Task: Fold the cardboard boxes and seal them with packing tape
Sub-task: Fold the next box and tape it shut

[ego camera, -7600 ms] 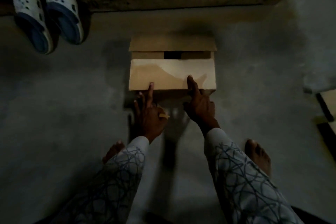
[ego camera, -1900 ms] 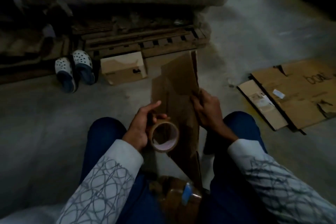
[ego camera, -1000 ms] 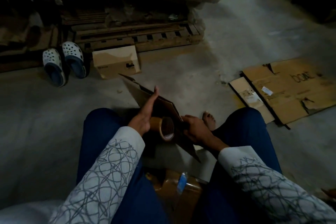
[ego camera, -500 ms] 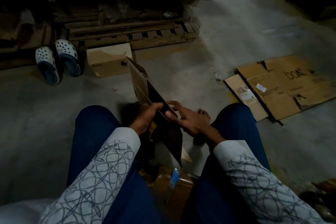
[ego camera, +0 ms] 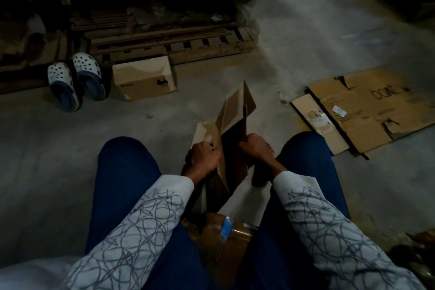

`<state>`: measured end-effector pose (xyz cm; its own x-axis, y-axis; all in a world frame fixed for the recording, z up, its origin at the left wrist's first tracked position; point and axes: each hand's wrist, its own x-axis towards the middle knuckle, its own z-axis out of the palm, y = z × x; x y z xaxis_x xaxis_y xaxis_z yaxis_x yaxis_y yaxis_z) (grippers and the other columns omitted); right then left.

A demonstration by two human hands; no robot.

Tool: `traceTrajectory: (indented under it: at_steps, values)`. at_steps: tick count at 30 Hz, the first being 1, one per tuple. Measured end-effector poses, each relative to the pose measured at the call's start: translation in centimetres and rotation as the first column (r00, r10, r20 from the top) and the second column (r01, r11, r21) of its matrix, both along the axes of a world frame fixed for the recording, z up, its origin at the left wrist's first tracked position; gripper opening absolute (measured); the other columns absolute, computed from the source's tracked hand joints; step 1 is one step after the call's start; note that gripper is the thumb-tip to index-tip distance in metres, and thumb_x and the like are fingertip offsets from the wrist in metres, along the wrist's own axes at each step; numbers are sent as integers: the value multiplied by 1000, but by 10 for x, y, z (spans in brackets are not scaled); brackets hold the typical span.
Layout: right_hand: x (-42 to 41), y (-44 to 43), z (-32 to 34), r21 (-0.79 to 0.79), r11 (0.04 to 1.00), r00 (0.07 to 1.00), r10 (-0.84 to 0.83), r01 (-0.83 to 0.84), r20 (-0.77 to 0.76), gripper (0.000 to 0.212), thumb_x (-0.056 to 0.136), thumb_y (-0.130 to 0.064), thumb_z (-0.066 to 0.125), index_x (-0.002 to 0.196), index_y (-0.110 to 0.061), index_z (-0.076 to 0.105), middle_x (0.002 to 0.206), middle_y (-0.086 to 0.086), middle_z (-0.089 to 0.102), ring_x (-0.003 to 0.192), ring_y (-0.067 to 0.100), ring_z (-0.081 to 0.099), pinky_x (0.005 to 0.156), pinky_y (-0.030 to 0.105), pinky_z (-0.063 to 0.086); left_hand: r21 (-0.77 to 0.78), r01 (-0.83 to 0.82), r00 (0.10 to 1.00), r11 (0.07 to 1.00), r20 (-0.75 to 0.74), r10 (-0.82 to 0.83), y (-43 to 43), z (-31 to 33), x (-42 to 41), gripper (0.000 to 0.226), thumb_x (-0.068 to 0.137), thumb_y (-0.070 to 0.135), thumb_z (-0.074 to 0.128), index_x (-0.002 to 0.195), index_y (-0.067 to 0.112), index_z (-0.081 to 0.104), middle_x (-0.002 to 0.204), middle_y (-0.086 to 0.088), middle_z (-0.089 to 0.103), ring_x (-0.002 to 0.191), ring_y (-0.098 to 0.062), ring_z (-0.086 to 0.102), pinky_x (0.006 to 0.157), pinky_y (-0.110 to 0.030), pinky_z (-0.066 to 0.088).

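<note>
From the head camera, a person sits on the floor (ego camera: 47, 148) with knees apart. Between the knees a half-opened cardboard box (ego camera: 233, 113) stands tilted, its flaps pointing up and away. The left hand (ego camera: 203, 156) has its grip clamped on the box's left panel edge, and the right hand (ego camera: 256, 149) has its grip clamped on the right edge. Farther off, a closed box (ego camera: 144, 77) sits against a wooden pallet (ego camera: 169, 42), with a pair of clogs (ego camera: 75, 80) just to its left. Flattened cardboard sheets (ego camera: 367, 110) lie toward the floor's right edge.
</note>
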<state>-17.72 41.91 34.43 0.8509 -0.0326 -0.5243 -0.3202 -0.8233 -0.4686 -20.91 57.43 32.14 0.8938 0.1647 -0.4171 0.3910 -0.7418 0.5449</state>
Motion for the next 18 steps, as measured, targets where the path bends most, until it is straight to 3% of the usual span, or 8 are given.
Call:
traceTrajectory:
  at_steps: [2, 4, 8, 9, 11, 13, 15, 18]
  values:
    - [4, -4, -5, 86, 992, 994, -98, 93, 49, 26, 93, -15, 52, 68, -8, 48, 75, 9, 54, 71, 24, 55, 58, 27, 37, 22, -66, 996, 998, 60, 65, 1, 4, 1, 37, 92, 37, 50, 65, 13, 57, 80, -11, 63, 76, -31, 61, 67, -28, 39]
    - [6, -8, -11, 138, 980, 979, -158, 141, 125, 30, 90, -11, 52, 62, -13, 42, 66, 6, 48, 65, 24, 51, 61, 30, 39, 0, -172, 975, 985, 142, 170, 5, 9, 3, 39, 93, 33, 50, 60, 12, 55, 63, -2, 54, 60, -22, 53, 57, -26, 34]
    - [-5, -11, -3, 284, 905, 883, -390, 316, 261, 3, 91, -16, 50, 90, -16, 47, 87, 4, 55, 77, 24, 58, 69, 38, 51, -120, -401, 875, 908, 244, 418, 23, 11, 11, 42, 94, 30, 47, 56, 13, 56, 62, -3, 56, 61, -23, 56, 58, -29, 42]
    - [-9, -13, 0, 369, 860, 854, -457, 353, 249, 10, 92, -16, 49, 102, -16, 47, 92, 4, 56, 78, 22, 59, 69, 38, 53, -157, -455, 842, 877, 243, 481, 28, 11, 14, 41, 94, 29, 47, 57, 14, 56, 64, -3, 57, 62, -23, 56, 60, -30, 42]
    - [-14, -19, 2, 547, 736, 824, -550, 400, 136, 35, 94, -14, 51, 126, -19, 38, 103, 5, 58, 83, 23, 64, 68, 39, 57, -190, -530, 791, 826, 239, 563, 35, 9, 17, 40, 95, 30, 46, 60, 15, 57, 69, -5, 60, 65, -24, 57, 61, -29, 40]
    - [-16, -25, -3, 685, 566, 820, -567, 458, -80, 44, 91, -9, 55, 130, -19, 38, 109, 16, 61, 84, 32, 70, 61, 39, 58, -186, -555, 774, 811, 242, 585, 37, 6, 19, 40, 97, 30, 44, 63, 14, 57, 74, -8, 61, 68, -24, 57, 64, -30, 38]
    - [-13, -24, -14, 689, 452, 789, -537, 567, -297, 32, 89, -5, 56, 121, -6, 50, 112, 29, 63, 78, 34, 73, 60, 35, 58, -167, -563, 773, 809, 240, 587, 38, 3, 21, 38, 97, 30, 43, 68, 12, 59, 78, -9, 60, 70, -24, 55, 66, -30, 38]
    - [-10, -19, -27, 614, 398, 724, -493, 681, -483, 13, 96, -6, 53, 107, -1, 55, 100, 20, 64, 73, 25, 71, 65, 32, 59, -111, -538, 814, 836, 190, 549, 41, -1, 24, 37, 100, 31, 42, 80, 9, 66, 86, -12, 63, 78, -26, 59, 69, -31, 40]
